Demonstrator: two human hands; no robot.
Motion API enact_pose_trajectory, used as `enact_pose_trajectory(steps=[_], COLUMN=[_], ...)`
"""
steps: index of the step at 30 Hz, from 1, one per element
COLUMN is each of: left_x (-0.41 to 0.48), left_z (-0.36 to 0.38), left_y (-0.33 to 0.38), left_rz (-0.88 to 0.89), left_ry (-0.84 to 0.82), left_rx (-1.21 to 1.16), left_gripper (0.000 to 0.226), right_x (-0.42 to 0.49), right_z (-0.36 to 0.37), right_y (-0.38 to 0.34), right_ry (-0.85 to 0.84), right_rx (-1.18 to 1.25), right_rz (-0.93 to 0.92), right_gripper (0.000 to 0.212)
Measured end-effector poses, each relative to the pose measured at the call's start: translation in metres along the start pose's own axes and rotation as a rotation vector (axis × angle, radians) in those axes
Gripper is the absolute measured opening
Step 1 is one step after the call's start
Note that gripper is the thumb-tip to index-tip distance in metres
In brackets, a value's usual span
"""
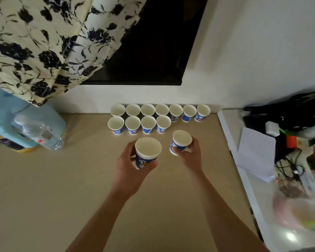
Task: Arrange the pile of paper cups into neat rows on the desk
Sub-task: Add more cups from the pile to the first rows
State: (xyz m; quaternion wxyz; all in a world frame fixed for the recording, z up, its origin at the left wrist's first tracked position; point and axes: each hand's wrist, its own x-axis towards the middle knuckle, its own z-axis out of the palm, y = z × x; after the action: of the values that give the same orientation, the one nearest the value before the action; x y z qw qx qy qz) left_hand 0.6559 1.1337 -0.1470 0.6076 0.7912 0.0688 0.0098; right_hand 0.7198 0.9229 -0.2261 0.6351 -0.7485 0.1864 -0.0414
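So the front row (139,125) has four cups, and the open slot is just right of its last one, straight ahead of the right hand (189,153), which is curled around an upright cup (181,140). The left hand (129,160) grips a second cup (147,151), further from that gap. The back row (161,110) of seven hugs the wall (244,60). Tan desk (62,188), flowery curtain (35,42) up left.

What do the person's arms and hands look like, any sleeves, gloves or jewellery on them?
Both are bare. The left hand and right hand wear no gloves, and no ring shows on the visible fingers. The left forearm and right forearm are uncovered down to the picture's bottom edge, so no sleeve is in view. No watch or bracelet shows at either wrist.
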Motion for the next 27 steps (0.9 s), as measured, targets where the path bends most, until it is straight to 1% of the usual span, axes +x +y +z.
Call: enact_pose_trajectory(steps=[3,9,16,22,27], left_x=[0.005,0.007,0.0,-0.008,-0.01], left_z=[0.021,0.056,0.068,0.075,0.079], left_y=[0.001,0.001,-0.002,-0.005,-0.006], left_rz=[-0.035,-0.038,-0.05,-0.086,-0.106], left_ry=[0.045,0.106,0.158,0.15,0.151], left_rx=[0.013,-0.011,-0.018,0.011,0.026], left_gripper=[0.059,0.06,0.063,0.065,0.067], right_x=[0.048,0.117,0.149,0.163,0.171], right_z=[-0.004,0.002,0.018,0.024,0.027], right_y=[0.017,0.064,0.09,0.096,0.097], right_ry=[-0.033,-0.102,-0.101,-0.124,-0.136], right_rx=[-0.036,-0.132,-0.121,-0.119,-0.128], right_rz=[0.001,-0.028,-0.076,-0.085,-0.108], right_gripper=[0.061,0.058,0.064,0.069,0.064])
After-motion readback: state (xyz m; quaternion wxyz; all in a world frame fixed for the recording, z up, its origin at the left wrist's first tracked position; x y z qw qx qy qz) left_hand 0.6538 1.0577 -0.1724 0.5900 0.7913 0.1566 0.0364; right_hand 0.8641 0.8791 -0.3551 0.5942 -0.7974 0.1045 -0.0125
